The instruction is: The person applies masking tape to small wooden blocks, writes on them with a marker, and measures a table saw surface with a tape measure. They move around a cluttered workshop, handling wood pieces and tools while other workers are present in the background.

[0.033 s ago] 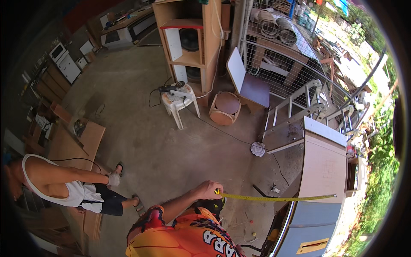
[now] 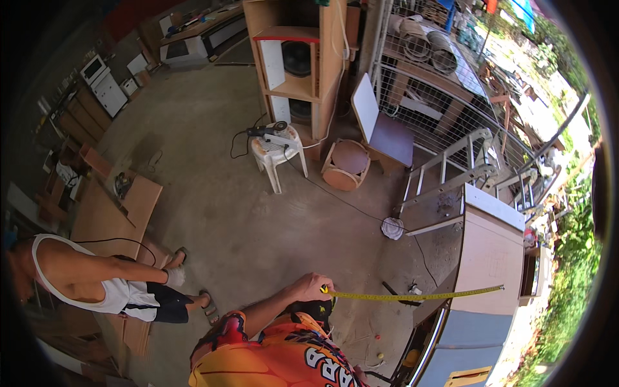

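My left hand (image 2: 314,287) is closed around a tape measure, mostly hidden in my fingers, with a bit of its yellow case showing. From it the yellow blade (image 2: 400,297) runs out to the right in a nearly straight line. Its free end appears over the pale wooden part of a long panel (image 2: 488,251); whether it touches the panel I cannot tell. A blue-grey section (image 2: 469,332) of that panel lies nearer to me. My right hand is out of the picture.
At left, a person in a white tank top (image 2: 122,292) stands by wooden sheets (image 2: 138,203). Ahead are a white plastic stool (image 2: 274,151) with a power tool (image 2: 269,131), a round wooden stool (image 2: 347,164), a speaker cabinet (image 2: 324,71) and an aluminium ladder (image 2: 451,171). A cord crosses the floor.
My view has shifted slightly, so the surroundings sit a little further right and lower. Against the panel, the blade has moved away from the blue-grey section, further onto the pale wood.
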Available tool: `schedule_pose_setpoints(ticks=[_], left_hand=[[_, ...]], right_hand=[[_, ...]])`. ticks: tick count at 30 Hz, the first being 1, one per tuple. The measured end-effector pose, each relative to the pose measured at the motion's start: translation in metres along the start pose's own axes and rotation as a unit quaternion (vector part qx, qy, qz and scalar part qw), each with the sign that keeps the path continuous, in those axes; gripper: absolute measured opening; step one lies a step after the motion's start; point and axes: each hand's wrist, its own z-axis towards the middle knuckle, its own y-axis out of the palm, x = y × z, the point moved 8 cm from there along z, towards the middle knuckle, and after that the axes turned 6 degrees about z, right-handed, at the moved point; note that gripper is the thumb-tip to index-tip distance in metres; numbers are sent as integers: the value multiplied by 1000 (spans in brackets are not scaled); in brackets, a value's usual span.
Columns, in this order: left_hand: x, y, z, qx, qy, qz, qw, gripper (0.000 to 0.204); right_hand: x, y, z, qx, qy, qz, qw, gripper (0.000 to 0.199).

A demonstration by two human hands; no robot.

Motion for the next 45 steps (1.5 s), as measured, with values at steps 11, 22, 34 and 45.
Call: schedule_pose_setpoints(ticks=[11,22,34,45], left_hand=[[-259,-240,-176,177,-288,29,941,25],[-390,-454,-273,318,-408,-69,853,31],[-555,-775,-229,407,-428,-69,804,23],[-793,-1080,-155,376,-355,-63,854,23]], right_hand=[[-77,568,60,-270,-122,-425,855,79],[42,1085,4,-462,-122,-467,744,67],[167,1507,29,-496,-47,-614,612,80],[215,1832,77,-479,-92,-593,640,86]])
